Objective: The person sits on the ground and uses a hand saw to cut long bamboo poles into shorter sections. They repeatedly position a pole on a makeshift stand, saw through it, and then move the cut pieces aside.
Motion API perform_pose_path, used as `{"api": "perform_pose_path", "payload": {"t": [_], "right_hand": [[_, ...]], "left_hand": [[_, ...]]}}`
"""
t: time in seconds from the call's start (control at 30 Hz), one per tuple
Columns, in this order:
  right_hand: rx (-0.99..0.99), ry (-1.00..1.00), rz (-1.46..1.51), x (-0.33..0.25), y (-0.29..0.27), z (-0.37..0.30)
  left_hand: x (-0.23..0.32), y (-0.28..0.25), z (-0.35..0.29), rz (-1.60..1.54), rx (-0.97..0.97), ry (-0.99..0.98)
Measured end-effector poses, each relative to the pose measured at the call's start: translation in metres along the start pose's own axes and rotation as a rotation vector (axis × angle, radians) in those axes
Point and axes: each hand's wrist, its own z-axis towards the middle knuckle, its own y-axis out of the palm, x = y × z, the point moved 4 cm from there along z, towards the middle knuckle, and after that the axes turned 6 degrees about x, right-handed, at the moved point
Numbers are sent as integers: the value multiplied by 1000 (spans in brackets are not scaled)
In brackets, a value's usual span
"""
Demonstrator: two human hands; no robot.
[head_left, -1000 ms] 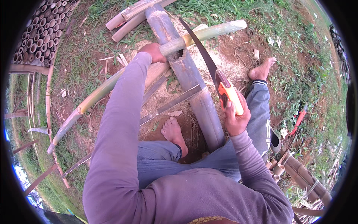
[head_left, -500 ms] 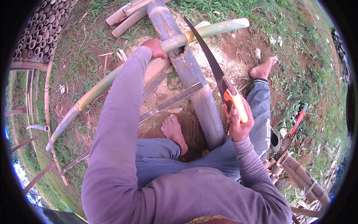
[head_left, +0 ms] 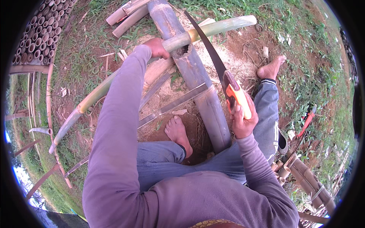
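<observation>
A long green-yellow bamboo pole [head_left: 223, 26] lies across a thick grey bamboo log [head_left: 192, 74], over a notch in the log's upper side. My left hand [head_left: 157, 48] is closed round the pole just left of the log. In my right hand [head_left: 243, 117] is a handsaw [head_left: 213, 52] with an orange and cream handle, its dark blade pointing up and away. The blade passes in front of the pole near a joint, right of the log; whether its teeth touch the bamboo cannot be told.
Sawdust [head_left: 224, 51] covers the soil round the log. A flat strip [head_left: 173, 105] crosses it nearer me. Cut bamboo pieces [head_left: 131, 21] lie at the far end, and stacked bamboo rings [head_left: 42, 32] stand far left. An orange-handled tool [head_left: 306, 121] and a bamboo bundle [head_left: 308, 180] are at right.
The saw and my right hand have shifted very slightly. The pole has moved a little, its right end now slightly higher in view. Both holds stay the same.
</observation>
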Motion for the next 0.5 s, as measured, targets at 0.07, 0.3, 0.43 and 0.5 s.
{"api": "perform_pose_path", "payload": {"t": [0.07, 0.3, 0.43, 0.5], "right_hand": [[-5, -5, -17, -9, -16, -15], [17, 60, 94, 23, 93, 104], [5, -25, 73, 28, 99, 113], [6, -44, 77, 25, 101, 112]], "left_hand": [[6, 0, 0, 25, 9, 19], [13, 4, 5, -42, -33, 33], [-7, 1, 15, -141, -145, -1], [-11, 2, 14, -109, -131, 7]]}}
